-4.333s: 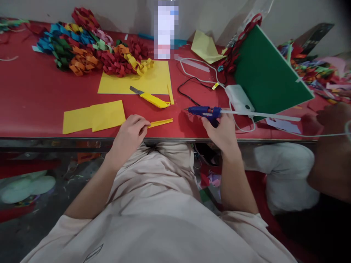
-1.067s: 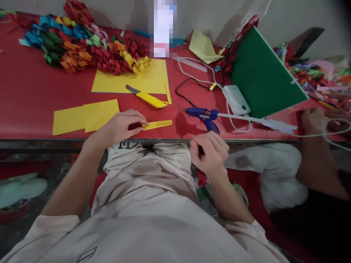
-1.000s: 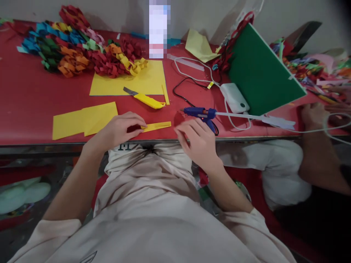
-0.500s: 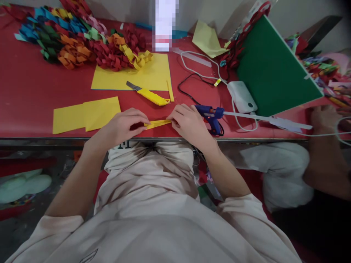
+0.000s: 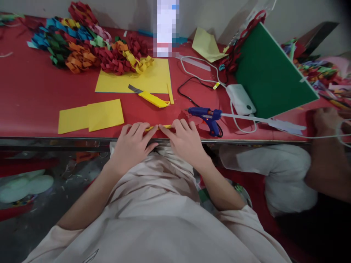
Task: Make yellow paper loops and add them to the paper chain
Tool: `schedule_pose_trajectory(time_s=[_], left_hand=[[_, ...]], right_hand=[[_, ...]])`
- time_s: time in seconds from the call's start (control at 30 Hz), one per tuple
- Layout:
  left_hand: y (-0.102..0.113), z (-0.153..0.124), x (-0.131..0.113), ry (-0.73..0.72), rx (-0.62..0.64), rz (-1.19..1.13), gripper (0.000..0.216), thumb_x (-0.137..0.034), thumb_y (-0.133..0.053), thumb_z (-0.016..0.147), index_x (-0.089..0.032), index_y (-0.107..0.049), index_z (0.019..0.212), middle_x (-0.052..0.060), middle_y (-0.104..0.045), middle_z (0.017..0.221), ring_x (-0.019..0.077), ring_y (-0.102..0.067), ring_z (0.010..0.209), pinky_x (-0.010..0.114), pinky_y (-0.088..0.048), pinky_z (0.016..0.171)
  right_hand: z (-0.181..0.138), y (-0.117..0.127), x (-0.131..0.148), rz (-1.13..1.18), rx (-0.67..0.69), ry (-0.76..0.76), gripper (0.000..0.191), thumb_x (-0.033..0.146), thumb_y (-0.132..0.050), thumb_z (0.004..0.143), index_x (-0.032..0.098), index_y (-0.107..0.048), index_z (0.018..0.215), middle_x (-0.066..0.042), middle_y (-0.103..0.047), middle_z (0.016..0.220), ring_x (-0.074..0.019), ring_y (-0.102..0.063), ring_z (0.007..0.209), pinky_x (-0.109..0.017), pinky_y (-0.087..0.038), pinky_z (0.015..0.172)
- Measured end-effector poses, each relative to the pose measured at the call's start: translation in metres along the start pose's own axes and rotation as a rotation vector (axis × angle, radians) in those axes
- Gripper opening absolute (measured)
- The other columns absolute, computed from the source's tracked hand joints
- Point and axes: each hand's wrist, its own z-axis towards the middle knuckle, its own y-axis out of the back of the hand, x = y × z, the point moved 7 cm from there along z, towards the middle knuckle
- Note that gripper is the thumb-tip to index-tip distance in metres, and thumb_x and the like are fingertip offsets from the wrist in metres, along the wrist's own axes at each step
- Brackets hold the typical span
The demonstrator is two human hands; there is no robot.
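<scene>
A narrow folded strip of yellow paper (image 5: 165,127) lies along the red table's front edge, mostly covered by my fingers. My left hand (image 5: 133,146) holds down its left part, index fingertip near the middle and thumb lower, by the table edge. From the other side my right hand (image 5: 186,140) keeps the strip down, its fingers bent and its index finger pointing in to meet the left one. Close to my right hand is a blue glue gun (image 5: 207,116) with a long glue stick. Two yellow paper pieces (image 5: 105,115) overlap left of my hands. Beyond the strip lies a yellow utility knife (image 5: 153,99), blade out.
Colourful paper chains (image 5: 109,56) are heaped at the back left, partly on a yellow sheet (image 5: 117,84). A green board (image 5: 274,73) leans at right beside a white power bank (image 5: 241,99) and cables. A co-worker's hand (image 5: 326,120) rests at the far right.
Both hands have come closer together over the strip, from pinching its ends to pressing on it with index fingers meeting. The glue gun's nozzle is now uncovered. The view has shifted slightly.
</scene>
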Motion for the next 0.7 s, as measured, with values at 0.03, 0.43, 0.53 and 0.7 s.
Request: schedule_pose_trajectory(time_s=[0.03,0.43,0.53,0.7], left_hand=[[-0.002,-0.001,-0.002,0.002,-0.006,0.015,0.052,-0.039,-0.052,0.102,-0.015,-0.053,0.147,0.019,-0.065,0.131,0.0355,-0.059,0.119,0.051,-0.042,0.092],[-0.008,-0.027,0.011,-0.018,-0.291,-0.003,0.038,-0.019,-0.063,0.097,-0.021,-0.064,0.134,0.007,-0.076,0.122,0.0246,-0.067,0.111,0.044,-0.039,0.092],[0.003,-0.028,0.018,0.060,-0.382,-0.198,0.018,-0.018,-0.068,0.094,-0.025,-0.075,0.109,0.003,-0.078,0.096,0.0210,-0.069,0.098,0.039,-0.042,0.087],[0.008,-0.024,0.042,0.560,-0.408,-0.870,0.012,-0.030,-0.074,0.088,-0.020,-0.075,0.093,0.002,-0.076,0.086,0.0140,-0.067,0.076,0.025,-0.052,0.069]], right_hand=[[-0.001,-0.001,0.002,0.004,0.002,-0.014,0.052,0.019,-0.046,0.100,0.025,-0.051,0.151,-0.015,-0.060,0.116,-0.0301,-0.048,0.104,-0.042,-0.029,0.081],[-0.026,0.000,0.000,-0.004,-0.126,-0.085,0.039,0.031,-0.048,0.104,0.015,-0.060,0.138,-0.014,-0.063,0.140,-0.0286,-0.050,0.117,-0.043,-0.030,0.083],[-0.024,0.004,0.002,0.069,-0.256,-0.065,0.027,0.039,-0.052,0.105,0.019,-0.071,0.107,-0.008,-0.074,0.122,-0.0235,-0.055,0.105,-0.040,-0.029,0.080],[-0.010,0.006,0.006,0.459,-0.257,-0.130,0.020,0.036,-0.059,0.103,0.021,-0.068,0.094,-0.002,-0.077,0.095,-0.0178,-0.060,0.093,-0.035,-0.031,0.081]])
